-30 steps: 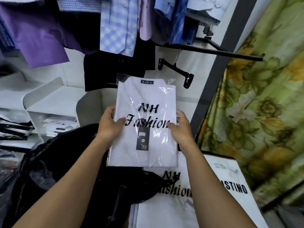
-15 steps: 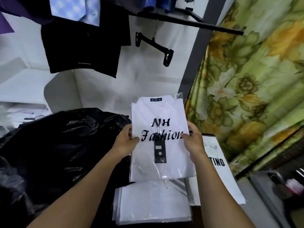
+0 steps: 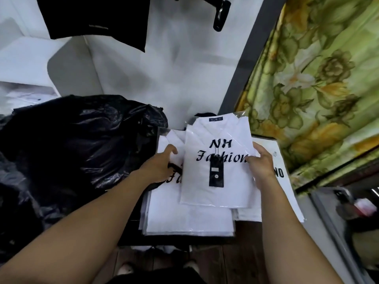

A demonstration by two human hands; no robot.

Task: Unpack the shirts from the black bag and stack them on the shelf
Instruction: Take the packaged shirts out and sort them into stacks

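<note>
Right hand (image 3: 261, 163) grips the right edge of a bagged white shirt (image 3: 231, 185), thumb on top beside the print "NH Fashion". Left hand (image 3: 162, 163) lies with fingers loosely extended on the stack of bagged shirts (image 3: 188, 218), just beside the left edge of the held shirt and holding nothing. The held shirt lies tilted over the stack, collar toward 12 o'clock, with a black tag (image 3: 216, 173) at its middle. At 3 o'clock of the stack lies another bagged shirt (image 3: 285, 193), partly covered. The black bag (image 3: 78, 144) sits crumpled at 9 o'clock, touching the stack. A flowered curtain (image 3: 317, 89) fills the 2 o'clock region; a black hanger (image 3: 221, 15) and a dark garment (image 3: 94, 17) hang at 12 o'clock.
</note>
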